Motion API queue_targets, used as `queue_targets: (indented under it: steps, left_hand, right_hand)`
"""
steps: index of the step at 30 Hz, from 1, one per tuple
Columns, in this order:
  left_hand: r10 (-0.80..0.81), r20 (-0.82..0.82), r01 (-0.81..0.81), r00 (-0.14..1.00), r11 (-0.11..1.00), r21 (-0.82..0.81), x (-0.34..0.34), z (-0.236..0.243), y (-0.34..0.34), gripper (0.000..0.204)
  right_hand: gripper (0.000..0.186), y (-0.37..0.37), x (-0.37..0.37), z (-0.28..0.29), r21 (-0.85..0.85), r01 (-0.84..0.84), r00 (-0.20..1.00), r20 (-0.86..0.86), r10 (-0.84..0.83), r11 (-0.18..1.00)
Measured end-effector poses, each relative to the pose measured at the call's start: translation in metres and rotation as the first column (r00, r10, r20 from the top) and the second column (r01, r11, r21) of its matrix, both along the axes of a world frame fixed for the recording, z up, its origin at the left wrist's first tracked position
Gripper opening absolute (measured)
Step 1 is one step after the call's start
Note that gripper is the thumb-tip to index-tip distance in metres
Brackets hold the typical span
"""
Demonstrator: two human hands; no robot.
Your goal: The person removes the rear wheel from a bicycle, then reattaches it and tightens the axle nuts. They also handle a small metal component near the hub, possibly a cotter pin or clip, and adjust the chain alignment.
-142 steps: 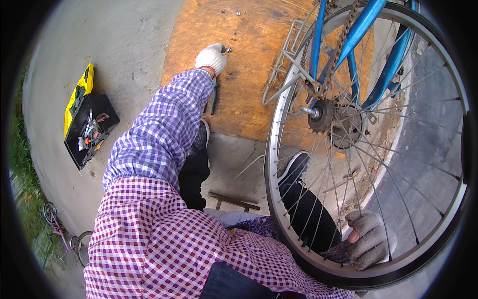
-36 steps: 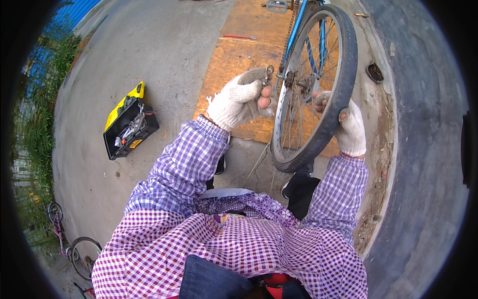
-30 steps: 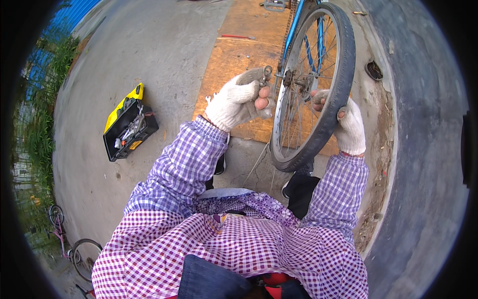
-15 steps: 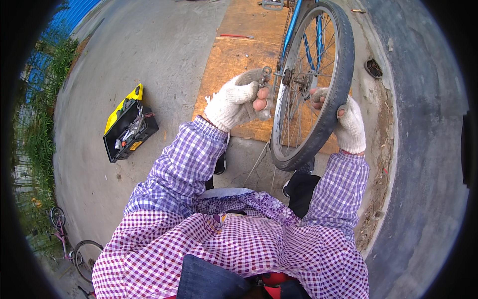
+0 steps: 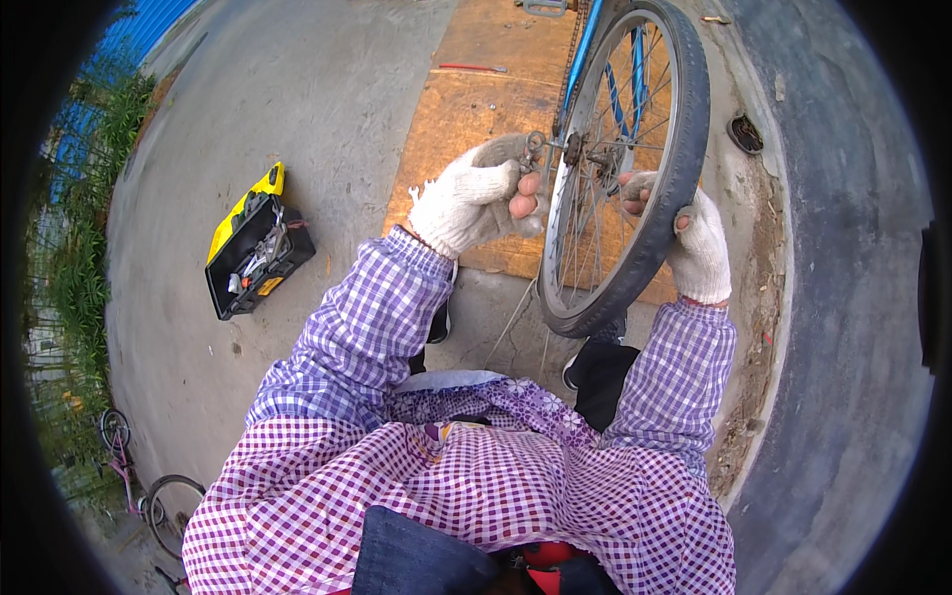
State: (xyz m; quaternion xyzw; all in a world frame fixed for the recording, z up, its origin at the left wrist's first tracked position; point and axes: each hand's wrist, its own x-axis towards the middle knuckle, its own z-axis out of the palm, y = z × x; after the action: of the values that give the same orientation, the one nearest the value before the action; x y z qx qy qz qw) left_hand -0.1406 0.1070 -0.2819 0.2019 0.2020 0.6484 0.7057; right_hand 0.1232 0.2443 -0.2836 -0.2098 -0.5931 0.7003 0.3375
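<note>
A blue bicycle frame point(image 5: 581, 61) stands with its wheel point(image 5: 567, 315) toward me, black tyre and metal spokes showing. My left hand point(image 5: 476, 198), in a white fingerless glove, is closed round a metal wrench point(image 5: 535, 141). The wrench's ring end sits beside the axle end point(image 5: 557, 146); whether they touch I cannot tell. Open jaws poke out by my wrist. On the wheel's right side, my gloved right hand point(image 5: 697, 248) wraps round the tyre and rim, its fingertips visible between the spokes.
An open black and yellow toolbox point(image 5: 260, 248) with tools lies on the concrete at left. A red-handled tool point(image 5: 472, 68) and small parts rest on the wooden board point(image 5: 466, 114). A dark dish point(image 5: 744, 134) sits at right, and other bicycles point(image 5: 175, 506) stand at lower left.
My left hand and the wrench have shifted very slightly to the right. The wheel has moved a touch the same way, with my right hand still on it.
</note>
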Motion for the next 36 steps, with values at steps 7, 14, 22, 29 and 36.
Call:
queue_targets:
  steps: [7,14,22,29,36]
  left_hand:
    - [-0.002,-0.017,0.003,1.000,1.000,0.010,-0.001,-0.002,-0.002,0.040]
    - [0.020,-0.013,-0.020,1.000,1.000,-0.022,-0.002,-0.023,-0.002,0.040]
    - [0.103,-0.350,-0.218,0.931,0.927,-0.306,-0.006,-0.060,0.016,0.038]
    - [0.103,-0.442,-0.301,0.891,0.864,-0.404,-0.013,-0.094,0.026,0.042]
    - [0.028,-0.636,-0.390,0.771,0.810,-0.438,-0.015,-0.120,0.035,0.037]
  right_hand:
    - [0.081,-0.002,0.001,-0.003,-0.029,-0.005,1.000,-0.016,0.004,1.000]
    - [0.081,-0.006,0.002,-0.008,-0.013,0.001,1.000,0.000,-0.001,1.000]
    - [0.083,-0.009,-0.007,-0.022,-0.042,-0.003,1.000,-0.006,0.003,0.999]
    - [0.079,-0.017,-0.024,-0.023,-0.066,-0.019,1.000,-0.018,0.018,0.998]
    - [0.092,-0.036,-0.042,-0.012,-0.078,0.016,1.000,0.016,-0.015,0.997]
